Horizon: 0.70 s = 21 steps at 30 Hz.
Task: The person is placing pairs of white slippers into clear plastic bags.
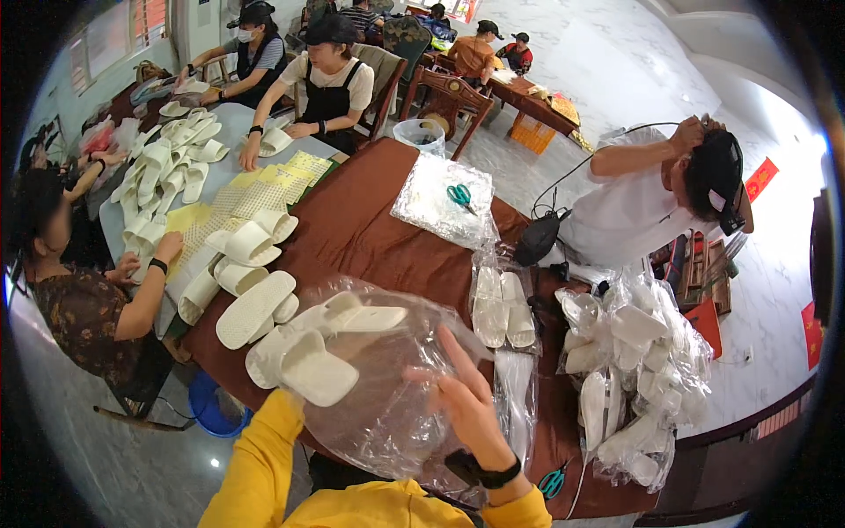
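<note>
A pair of white slippers (319,365) is just beyond my left sleeve (268,440), at the left part of a clear plastic bag (387,422). My left hand is hidden behind the slippers and the film, so its grip does not show. On the bag's right side my right hand (471,414) is raised with its fingers apart, slightly blurred, against the plastic. The bag is spread wide between my arms. More loose white slippers (255,308) lie close by on the brown-covered table (343,211).
Bagged slippers (629,378) are piled at the right. Flat plastic bags (440,198) carry teal scissors (459,195); a second teal pair (552,482) lies near the front edge. Co-workers handle slippers at the grey table (231,123). A person in white (629,211) stands at right.
</note>
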{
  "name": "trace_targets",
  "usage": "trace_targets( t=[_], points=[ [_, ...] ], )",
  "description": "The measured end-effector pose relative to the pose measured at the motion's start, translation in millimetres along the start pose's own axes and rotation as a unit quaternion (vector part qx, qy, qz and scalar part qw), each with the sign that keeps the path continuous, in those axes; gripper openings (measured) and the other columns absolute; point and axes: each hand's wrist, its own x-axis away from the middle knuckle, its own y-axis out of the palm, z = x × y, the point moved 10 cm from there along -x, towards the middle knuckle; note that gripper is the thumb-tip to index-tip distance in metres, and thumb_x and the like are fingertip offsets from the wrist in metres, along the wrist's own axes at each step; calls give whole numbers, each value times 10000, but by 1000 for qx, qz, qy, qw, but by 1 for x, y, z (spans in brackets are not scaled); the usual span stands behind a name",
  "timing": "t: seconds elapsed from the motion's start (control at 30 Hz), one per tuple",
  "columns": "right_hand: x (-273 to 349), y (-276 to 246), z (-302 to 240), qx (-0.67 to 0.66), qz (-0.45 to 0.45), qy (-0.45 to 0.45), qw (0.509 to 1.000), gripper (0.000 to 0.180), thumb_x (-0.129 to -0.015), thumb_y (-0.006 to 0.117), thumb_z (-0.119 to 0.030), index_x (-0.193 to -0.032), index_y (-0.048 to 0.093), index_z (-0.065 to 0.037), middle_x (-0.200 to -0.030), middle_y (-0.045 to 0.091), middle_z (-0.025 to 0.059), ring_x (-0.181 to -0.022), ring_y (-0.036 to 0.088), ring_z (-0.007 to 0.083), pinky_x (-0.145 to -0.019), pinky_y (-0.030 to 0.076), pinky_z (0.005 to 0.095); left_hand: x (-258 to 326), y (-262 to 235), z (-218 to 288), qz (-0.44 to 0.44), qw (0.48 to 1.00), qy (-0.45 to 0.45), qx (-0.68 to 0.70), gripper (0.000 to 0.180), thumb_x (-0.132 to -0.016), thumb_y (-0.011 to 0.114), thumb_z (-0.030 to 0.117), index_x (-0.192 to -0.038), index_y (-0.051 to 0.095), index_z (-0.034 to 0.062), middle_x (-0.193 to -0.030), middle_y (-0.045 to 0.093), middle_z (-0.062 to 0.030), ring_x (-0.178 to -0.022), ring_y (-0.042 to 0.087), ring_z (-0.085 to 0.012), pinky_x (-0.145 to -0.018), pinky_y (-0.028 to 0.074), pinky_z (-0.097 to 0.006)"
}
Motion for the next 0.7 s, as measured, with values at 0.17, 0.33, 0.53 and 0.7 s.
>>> trace_targets(
  t=[0.17,0.33,0.53,0.7],
  points=[
    [51,-57,23,28,76,-11,997,658,-918,419,-27,-1521,155,-46,-1049,660,191,-762,581,130,-670,449,220,-4,-74,-9,66,995,46,-62,485,-898,610,209,-1319,492,1,-1276,538,-227,-1239,484,-349,-1021,391,-387],
    [76,-74,20,-54,196,-14,979,647,-896,454,-21,-1505,237,-48,-952,653,121,-762,574,121,-657,443,219,-101,-101,37,108,984,72,-119,471,-900,606,208,-1310,504,0,-1256,558,-225,-1227,499,-344,-1014,397,-384],
    [126,-179,79,130,212,133,959,544,-881,585,-108,-1400,437,-39,-812,587,-37,-686,521,50,-619,418,191,-27,11,27,-118,990,-73,-26,328,-934,581,217,-1202,616,30,-1146,650,-117,-1035,607,-223,-914,470,-324],
    [152,-233,117,259,122,179,941,433,-854,657,-176,-1262,572,-58,-809,604,-16,-708,533,56,-644,435,225,-17,-36,-22,107,992,-40,53,252,-965,441,41,-1175,577,13,-1148,619,-87,-1066,584,-186,-923,456,-306]
  ],
)
